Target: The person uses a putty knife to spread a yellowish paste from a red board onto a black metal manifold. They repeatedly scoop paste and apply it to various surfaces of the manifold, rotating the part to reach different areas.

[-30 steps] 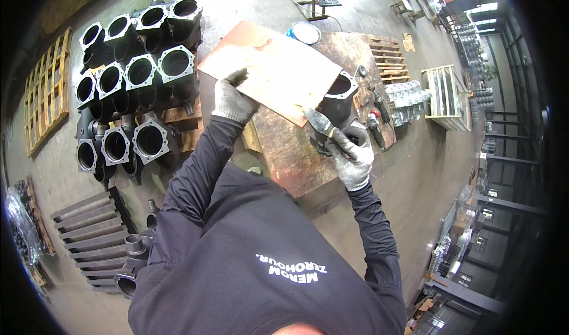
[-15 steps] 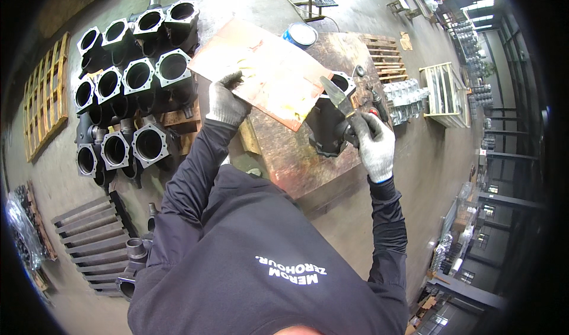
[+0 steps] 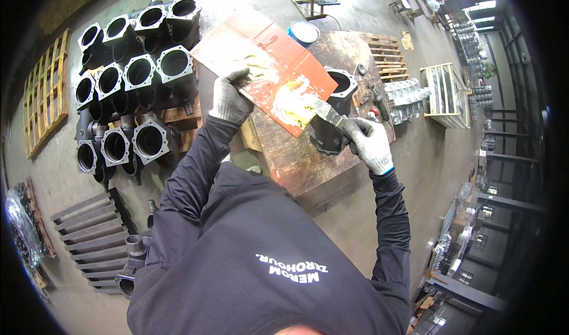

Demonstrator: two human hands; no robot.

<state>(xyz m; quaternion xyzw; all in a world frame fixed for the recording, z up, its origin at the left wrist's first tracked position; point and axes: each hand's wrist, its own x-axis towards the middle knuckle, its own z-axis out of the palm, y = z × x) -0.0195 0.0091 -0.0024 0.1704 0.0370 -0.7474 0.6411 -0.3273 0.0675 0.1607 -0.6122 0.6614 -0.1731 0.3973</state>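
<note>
My left hand (image 3: pixel 231 99), in a grey-white glove with dark fingertips, is closed on the near left edge of a flat orange-red board (image 3: pixel 281 53). Yellowish-white paste (image 3: pixel 291 103) is smeared over the board. My right hand (image 3: pixel 371 145), gloved too, grips the dark handle of a putty knife (image 3: pixel 326 113). The knife's broad blade meets the paste near the board's right corner. Under and beside that corner, a black cast housing (image 3: pixel 341 92) with a round opening stands on the worktable (image 3: pixel 296 172); the board and my right hand partly hide it.
A blue-and-white can (image 3: pixel 303 33) stands at the table's far side. Small tools (image 3: pixel 374 95) lie near its right edge. Several black housings (image 3: pixel 139 74) stand in rows on the left. Wooden pallets (image 3: pixel 47 95) and a slatted metal rack (image 3: pixel 89 237) rest on the floor.
My right hand has brought the putty knife left and down onto the paste, its blade now tilted toward the board. The board has turned slightly and looks less washed out by glare.
</note>
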